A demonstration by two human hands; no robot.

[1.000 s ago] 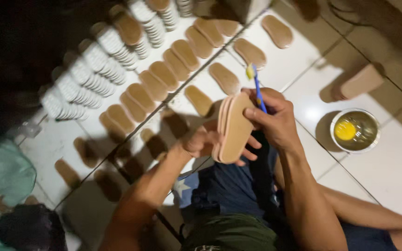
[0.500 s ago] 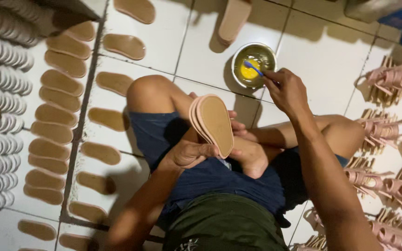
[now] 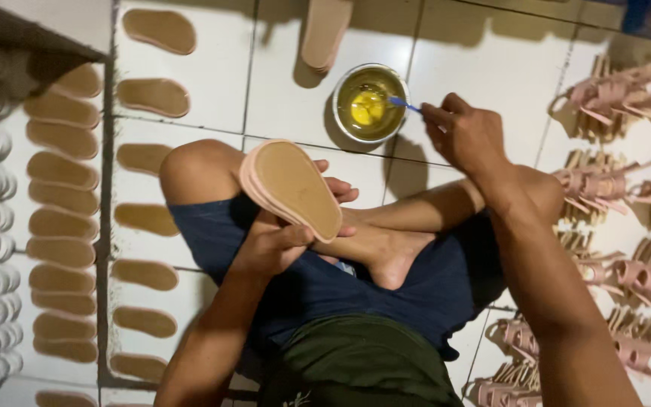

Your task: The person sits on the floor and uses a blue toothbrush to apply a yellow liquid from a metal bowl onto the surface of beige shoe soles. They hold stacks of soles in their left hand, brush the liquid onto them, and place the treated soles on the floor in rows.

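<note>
Sole: a pink-edged shoe sole (image 3: pixel 293 188) with a tan face, oval and flat, tilted above the person's lap.
Left hand (image 3: pixel 276 245): clamped on the sole's lower edge.
Right hand (image 3: pixel 467 136): closed around a blue brush (image 3: pixel 401 102), its tip dipped in a metal bowl (image 3: pixel 371 103) of yellow glue on the tiled floor (image 3: pixel 484 53).
Around: rows of tan soles (image 3: pixel 58 226) lie at left, pink straps (image 3: pixel 627 181) at right.

The sole (image 3: pixel 295 188) is showing a tan face and a pink edge. The brush (image 3: pixel 403 103) is showing blue, and the bowl (image 3: pixel 371 102) is holding yellow glue inside a silvery rim. Brown insoles (image 3: pixel 145 274) are lying in rows on white tiles (image 3: pixel 484 53) with dark grout. The straps (image 3: pixel 627 188) are showing pink. The shorts (image 3: pixel 325 290) are showing navy, the shirt (image 3: pixel 356 362) dark green.
</note>
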